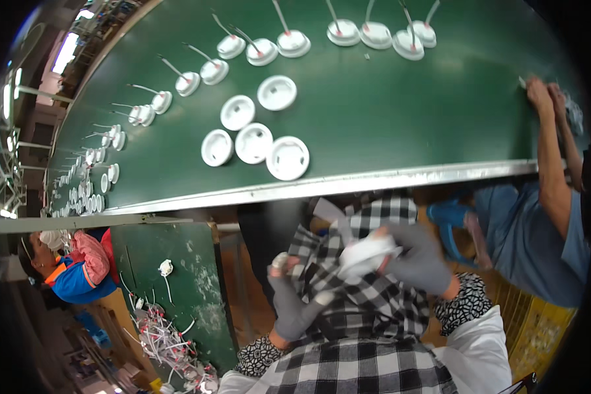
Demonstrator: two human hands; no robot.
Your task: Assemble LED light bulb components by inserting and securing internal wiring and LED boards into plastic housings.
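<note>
My right hand (pixel 417 259), in a grey glove, grips a white round lamp housing (pixel 368 255) with a pale cable or strap rising from it; motion blurs it. It hangs over my lap, above a black-and-white checked apron (pixel 368 358). To its left, my left hand (pixel 294 305), also gloved in grey with covered fingertips, is spread apart and holds nothing. Five white ring-shaped lamp covers (pixel 253 143) lie in a group on the green table ahead. Behind them, white lamp housings with upright wires (pixel 291 43) stand in a long curved row.
The green table (pixel 387 111) has a metal front edge (pixel 322 188). At left, a lower green bench (pixel 177 256) carries a heap of wired parts (pixel 167 341). One co-worker (pixel 79 269) sits at far left; another's hands (pixel 542 98) work at right. A blue stool (pixel 454 223) stands near my right.
</note>
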